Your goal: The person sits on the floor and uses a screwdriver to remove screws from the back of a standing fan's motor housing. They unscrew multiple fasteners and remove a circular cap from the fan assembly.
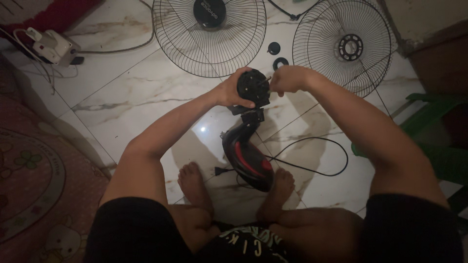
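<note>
A black fan motor head [253, 87] stands on a black and red fan base [247, 160] held between my bare feet on the marble floor. My left hand [231, 90] grips the left side of the motor head. My right hand [286, 79] pinches the motor's front shaft with closed fingers. Whether a small tool or part sits in those fingers is hidden.
Two wire fan guards lie on the floor beyond: the front one [209, 36] with a dark hub, the rear one [348, 46] to the right. Two small black rings [278, 56] lie between them. The black cord [312, 156] loops right. A white power strip [51, 46] sits far left, a green chair [434, 131] right, a patterned mat [34, 170] left.
</note>
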